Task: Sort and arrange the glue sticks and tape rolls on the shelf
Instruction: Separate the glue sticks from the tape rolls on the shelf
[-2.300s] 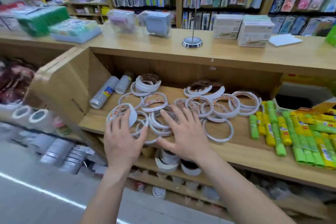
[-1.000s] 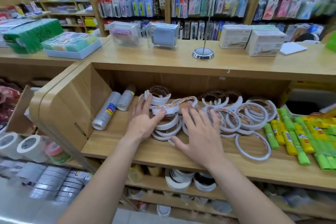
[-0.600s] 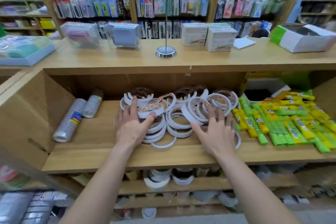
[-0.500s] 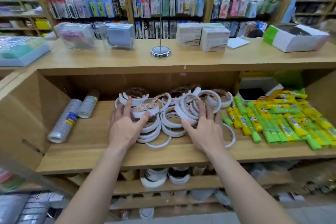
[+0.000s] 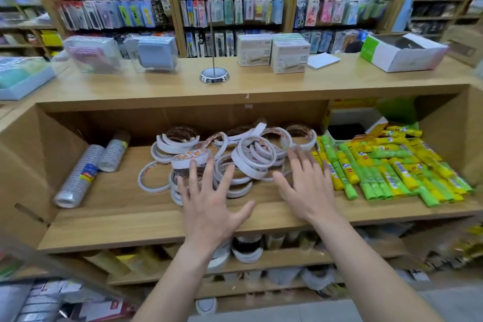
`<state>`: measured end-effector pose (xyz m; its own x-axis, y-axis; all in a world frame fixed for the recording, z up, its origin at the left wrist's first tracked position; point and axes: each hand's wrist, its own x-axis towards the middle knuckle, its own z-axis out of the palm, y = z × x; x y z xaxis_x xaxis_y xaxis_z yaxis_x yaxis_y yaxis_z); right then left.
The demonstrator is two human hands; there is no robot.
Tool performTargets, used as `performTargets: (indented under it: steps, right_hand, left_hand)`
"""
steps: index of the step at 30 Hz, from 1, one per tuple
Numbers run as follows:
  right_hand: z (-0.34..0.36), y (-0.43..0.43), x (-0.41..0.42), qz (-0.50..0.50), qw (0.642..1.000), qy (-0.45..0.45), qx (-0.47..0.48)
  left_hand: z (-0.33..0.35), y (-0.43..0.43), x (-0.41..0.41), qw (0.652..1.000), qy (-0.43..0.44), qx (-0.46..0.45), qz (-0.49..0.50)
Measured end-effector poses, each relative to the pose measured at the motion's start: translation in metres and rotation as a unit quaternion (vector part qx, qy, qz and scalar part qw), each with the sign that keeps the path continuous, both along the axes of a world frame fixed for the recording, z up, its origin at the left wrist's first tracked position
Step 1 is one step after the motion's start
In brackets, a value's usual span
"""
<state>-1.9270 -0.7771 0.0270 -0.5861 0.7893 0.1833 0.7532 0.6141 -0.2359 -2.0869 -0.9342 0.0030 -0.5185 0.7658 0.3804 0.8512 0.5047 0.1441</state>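
A heap of several thin white tape rolls (image 5: 235,159) lies bunched in the middle of the wooden shelf (image 5: 136,219). My left hand (image 5: 209,204) is spread flat at the front of the heap, fingertips touching the nearest rolls. My right hand (image 5: 305,185) is spread at the heap's right edge, between the rolls and the glue sticks. Neither hand holds anything. Several yellow and green glue sticks (image 5: 386,167) lie side by side on the shelf's right part.
Two wrapped stacks of tape (image 5: 78,172) lie at the shelf's left end. An open yellow box (image 5: 350,125) stands behind the glue sticks. A metal stand (image 5: 214,76) and boxes (image 5: 287,55) sit on the counter above. More rolls fill the shelf below.
The tape rolls have been pushed together from a wide spread into one tight heap. Both hands have drawn back toward the shelf's front edge, fingers spread.
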Motion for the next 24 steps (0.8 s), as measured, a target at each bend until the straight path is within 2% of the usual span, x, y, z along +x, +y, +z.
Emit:
performTargets:
  steps: [4,7,10,12,15,17,20,24]
  right_hand:
    - [-0.013,0.001,0.031,0.024,0.998,-0.059,0.019]
    - [-0.02,-0.01,0.029,0.071,0.995,-0.071,-0.016]
    - [-0.019,-0.015,0.011,0.096,0.994,-0.027,-0.049]
    - [-0.018,-0.015,0.001,0.114,0.991,-0.002,-0.065]
    - [-0.012,-0.013,0.0,0.147,0.979,0.071,-0.126]
    - [-0.008,-0.009,0.007,0.141,0.977,0.109,-0.115]
    - [-0.008,-0.005,0.016,0.108,0.993,0.035,-0.035]
    - [-0.013,-0.009,0.002,0.155,0.986,-0.031,-0.062]
  left_hand:
    - [-0.002,0.008,0.004,0.999,0.01,-0.031,0.039]
    - [-0.002,0.007,0.007,0.999,0.005,0.026,0.028]
    - [-0.002,0.009,0.014,0.997,0.035,0.069,-0.025]
    - [-0.003,0.012,0.016,0.997,0.037,0.06,-0.038]
    - [-0.002,0.016,0.012,1.0,0.013,0.019,-0.002]
    - [-0.001,0.017,0.009,1.0,-0.003,0.015,0.015]
    - [0.001,0.019,0.009,1.0,-0.013,0.008,0.015]
    - [0.003,0.015,0.006,0.999,-0.03,0.024,0.014]
